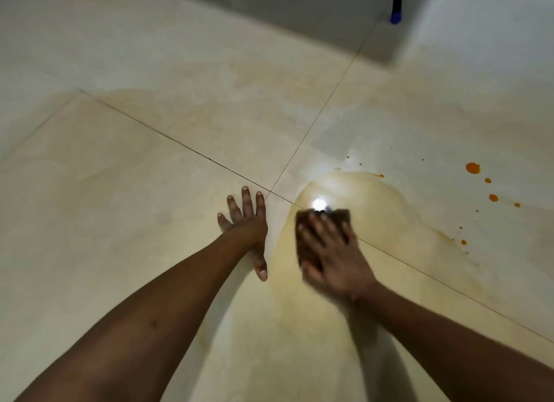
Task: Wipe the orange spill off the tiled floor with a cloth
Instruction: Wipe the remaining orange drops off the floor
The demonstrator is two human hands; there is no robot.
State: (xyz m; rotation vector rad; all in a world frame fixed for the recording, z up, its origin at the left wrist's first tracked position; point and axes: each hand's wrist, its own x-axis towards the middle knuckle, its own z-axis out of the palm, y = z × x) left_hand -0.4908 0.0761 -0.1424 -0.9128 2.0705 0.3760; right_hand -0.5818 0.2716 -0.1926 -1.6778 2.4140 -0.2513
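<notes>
My right hand lies flat with spread fingers on a dark brown cloth, pressing it onto the cream tiled floor. The hand and cloth are blurred. Around them spreads a pale yellowish wet smear. Bright orange drops dot the tile to the right, the largest at the far right, with smaller ones below it. My left hand rests flat on the floor just left of the cloth, fingers spread, holding nothing.
Dark grout lines cross just beyond my left fingertips. A grey wall base runs along the top. A black pole with a blue foot stands at the top right corner.
</notes>
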